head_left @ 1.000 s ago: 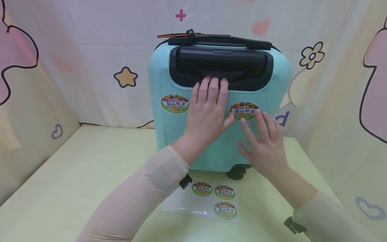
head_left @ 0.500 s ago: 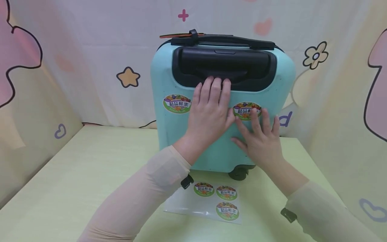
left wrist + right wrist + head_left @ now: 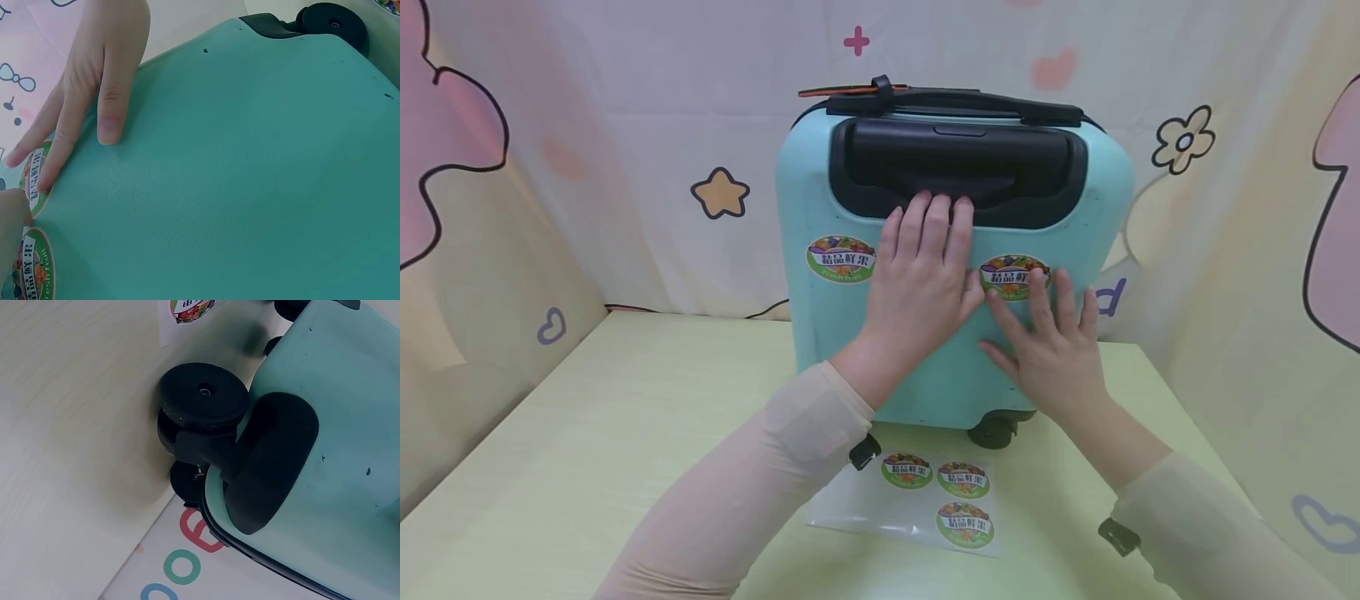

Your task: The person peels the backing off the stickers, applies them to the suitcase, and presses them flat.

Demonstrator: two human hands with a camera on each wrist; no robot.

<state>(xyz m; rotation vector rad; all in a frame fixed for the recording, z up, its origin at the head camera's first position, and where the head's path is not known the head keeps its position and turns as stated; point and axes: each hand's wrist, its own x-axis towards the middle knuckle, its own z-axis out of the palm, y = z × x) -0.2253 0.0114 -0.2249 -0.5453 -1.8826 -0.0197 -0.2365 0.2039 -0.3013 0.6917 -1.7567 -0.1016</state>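
Observation:
A mint-green suitcase (image 3: 925,383) stands upright on the table, its black handle recess (image 3: 958,158) facing me. My left hand (image 3: 917,287) rests flat on its front, fingertips at the recess's lower edge. Two oval fruit stickers are on the shell: a left sticker (image 3: 841,259) beside my left hand and a right sticker (image 3: 1011,273). My right hand (image 3: 1060,358) touches the right sticker's lower right part with spread fingers. In the left wrist view, the right hand (image 3: 103,75) reaches over that same sticker (image 3: 35,178). The right wrist view does not show the hand's fingers.
A sticker sheet (image 3: 872,508) with several oval stickers lies on the table (image 3: 647,417) before the suitcase, partly behind my left sleeve. A black suitcase wheel (image 3: 994,431) stands near it. A patterned curtain (image 3: 625,167) closes off the back and sides.
My right hand has moved slightly left and settled with its fingers on the right sticker. My left hand stays at the handle recess. The view has shifted a little.

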